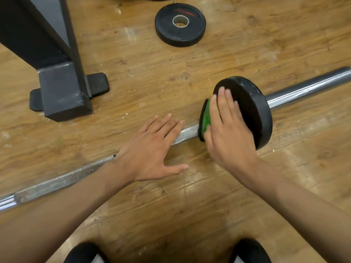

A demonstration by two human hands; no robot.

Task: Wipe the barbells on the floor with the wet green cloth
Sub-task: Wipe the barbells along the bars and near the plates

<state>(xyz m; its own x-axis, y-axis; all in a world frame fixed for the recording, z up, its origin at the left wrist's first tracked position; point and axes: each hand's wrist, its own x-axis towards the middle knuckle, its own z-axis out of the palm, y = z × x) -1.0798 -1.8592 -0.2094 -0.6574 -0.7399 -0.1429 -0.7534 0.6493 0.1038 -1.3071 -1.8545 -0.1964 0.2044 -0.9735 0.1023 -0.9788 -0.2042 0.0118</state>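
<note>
A steel barbell (57, 182) lies on the wooden floor, running from the lower left to the upper right. A black weight plate (254, 109) sits on it at the right. My right hand (228, 130) lies flat with straight fingers and presses the green cloth (206, 118) against the plate's inner face. Only a strip of the cloth shows past the hand's left edge. My left hand (152, 149) rests flat on the bar with its fingers spread, just left of the cloth.
A loose black weight plate (180, 24) lies flat on the floor at the top centre. A dark metal rack foot (62, 92) with rubber pads stands at the upper left. Two dark shoe tips (85, 253) show at the bottom edge.
</note>
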